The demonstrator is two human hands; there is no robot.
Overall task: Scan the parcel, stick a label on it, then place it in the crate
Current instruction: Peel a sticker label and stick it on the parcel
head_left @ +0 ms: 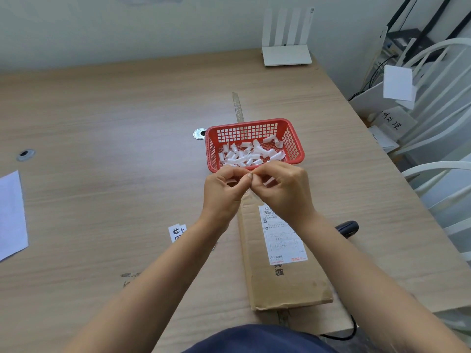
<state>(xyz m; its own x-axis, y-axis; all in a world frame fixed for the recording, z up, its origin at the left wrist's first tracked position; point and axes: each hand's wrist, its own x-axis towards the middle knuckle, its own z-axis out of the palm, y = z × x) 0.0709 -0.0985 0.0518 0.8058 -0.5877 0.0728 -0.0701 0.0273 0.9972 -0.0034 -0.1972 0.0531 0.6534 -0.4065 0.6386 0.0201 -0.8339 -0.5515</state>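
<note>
A long flat cardboard parcel (283,273) lies on the table in front of me, with a white printed shipping label (281,238) stuck on its top. Above its far end my left hand (224,192) and my right hand (283,189) meet, fingertips pinched together on a small white label piece (269,182) that is mostly hidden by the fingers. Just beyond the hands stands a red mesh basket (295,146) holding several curled white label strips (248,154). A black scanner (348,228) lies to the right of the parcel, partly behind my right forearm.
A white router (286,56) stands at the table's far edge. A sheet of white paper (11,215) lies at the left edge and a small printed tag (177,231) sits near my left forearm. White chairs and boxes (438,103) crowd the right side beyond the table.
</note>
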